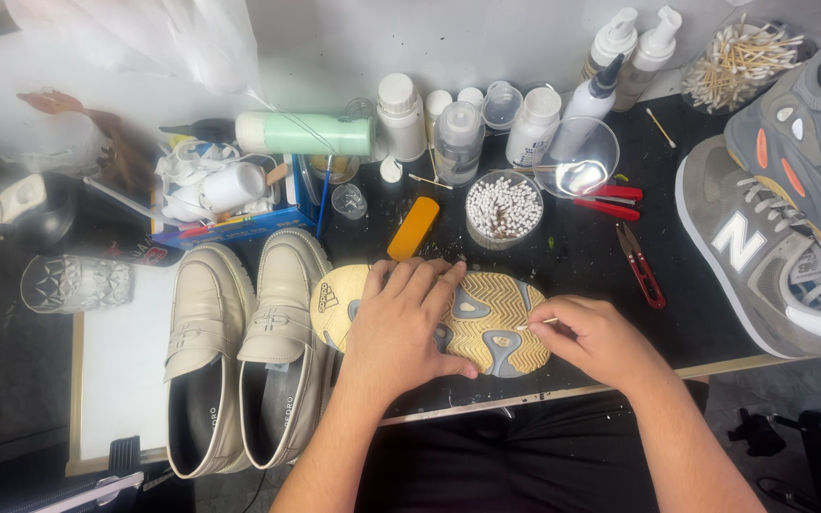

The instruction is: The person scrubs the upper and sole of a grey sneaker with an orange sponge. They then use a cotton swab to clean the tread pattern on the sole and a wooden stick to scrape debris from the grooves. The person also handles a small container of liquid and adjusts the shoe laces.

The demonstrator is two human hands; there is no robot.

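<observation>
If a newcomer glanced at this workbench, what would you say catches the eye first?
Probably the upturned shoe with its yellowed, grey-patched rubber sole at front centre: the left hand lies flat on it while the right hand pinches a thin cotton swab at its tread. Beside it on the left stands a pair of cream leather loafers.

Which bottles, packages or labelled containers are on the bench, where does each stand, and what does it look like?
White bottles: cluster at back centre, cylindrical, pale labels.
Pump bottles: back right, white tops.
Green tube: lying back left, pale green, white end.
Cotton swab tub: centre, round, clear.
Blue box: left, flat, behind the cream loafers.
</observation>
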